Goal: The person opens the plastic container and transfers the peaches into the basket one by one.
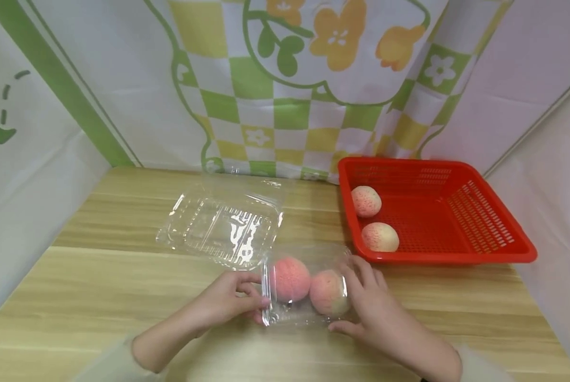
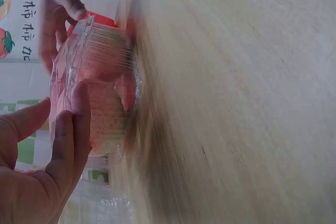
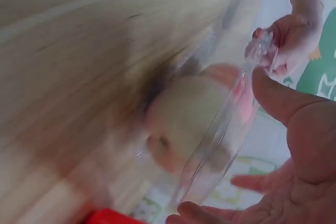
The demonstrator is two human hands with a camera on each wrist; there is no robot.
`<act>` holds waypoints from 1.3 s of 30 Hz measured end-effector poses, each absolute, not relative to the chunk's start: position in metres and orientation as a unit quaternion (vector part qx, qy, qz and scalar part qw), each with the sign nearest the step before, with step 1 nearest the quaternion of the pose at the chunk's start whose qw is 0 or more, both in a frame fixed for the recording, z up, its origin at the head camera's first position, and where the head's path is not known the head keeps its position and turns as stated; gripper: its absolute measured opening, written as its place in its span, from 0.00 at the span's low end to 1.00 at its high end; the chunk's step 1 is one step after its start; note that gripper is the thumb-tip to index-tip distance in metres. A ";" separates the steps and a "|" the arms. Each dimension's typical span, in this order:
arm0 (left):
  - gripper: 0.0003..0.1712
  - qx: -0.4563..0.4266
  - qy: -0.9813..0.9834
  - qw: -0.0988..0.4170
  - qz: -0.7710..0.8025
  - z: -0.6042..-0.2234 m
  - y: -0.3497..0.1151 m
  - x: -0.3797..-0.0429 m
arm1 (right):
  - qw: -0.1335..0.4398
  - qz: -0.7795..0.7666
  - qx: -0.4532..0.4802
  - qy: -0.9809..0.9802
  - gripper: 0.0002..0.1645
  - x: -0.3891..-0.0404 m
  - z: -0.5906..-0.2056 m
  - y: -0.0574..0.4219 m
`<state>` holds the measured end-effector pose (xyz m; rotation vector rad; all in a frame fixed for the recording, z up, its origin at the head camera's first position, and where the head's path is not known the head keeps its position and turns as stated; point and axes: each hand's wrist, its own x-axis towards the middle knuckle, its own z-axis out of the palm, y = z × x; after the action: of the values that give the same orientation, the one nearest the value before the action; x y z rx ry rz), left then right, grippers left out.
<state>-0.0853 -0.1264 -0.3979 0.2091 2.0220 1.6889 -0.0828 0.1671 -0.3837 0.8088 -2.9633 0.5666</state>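
Note:
A closed clear plastic clamshell box [image 1: 304, 313] with peaches inside sits at the front middle of the table. In the head view, one pink peach [image 1: 290, 279] lies left and a paler peach [image 1: 330, 293] right. My left hand [image 1: 234, 298] pinches the box's left edge; in the left wrist view its thumb is by the rim and its fingers [image 2: 79, 114] lie along the side. My right hand [image 1: 376, 302] holds the right end, thumb at the front corner and fingers at the back one. In the right wrist view, a peach [image 3: 194, 121] shows blurred through the plastic.
An open clear plastic clamshell box [image 1: 213, 223] lies on the wooden table [image 1: 122, 297] behind my left hand. At the back right, a red basket [image 1: 457, 257] holds two peaches, an upper peach [image 1: 366, 201] and a lower peach [image 1: 380, 237]. A patterned curtain [image 1: 290, 116] hangs behind.

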 end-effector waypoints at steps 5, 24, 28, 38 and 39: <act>0.34 0.091 0.728 0.266 0.625 -0.397 -0.117 -0.082 | 0.030 0.095 0.302 -0.948 0.54 -0.083 -0.386 0.163; 0.31 0.054 0.709 0.233 0.663 -0.411 -0.117 -0.071 | 0.064 0.027 0.402 -0.913 0.46 -0.106 -0.378 0.120; 0.26 0.049 0.701 0.233 0.673 -0.415 -0.114 -0.066 | 0.086 -0.011 0.431 -0.898 0.46 -0.109 -0.379 0.105; 0.10 0.056 0.661 0.261 0.701 -0.422 -0.108 -0.070 | 0.200 -0.141 0.486 -0.839 0.44 -0.109 -0.388 0.095; 0.10 0.055 0.660 0.264 0.701 -0.422 -0.108 -0.071 | 0.199 -0.145 0.488 -0.837 0.43 -0.109 -0.388 0.094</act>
<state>-0.0708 -0.1084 -0.4221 0.1500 1.7845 1.8950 -0.1089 0.0935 -0.3880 1.3661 -2.3414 -0.4069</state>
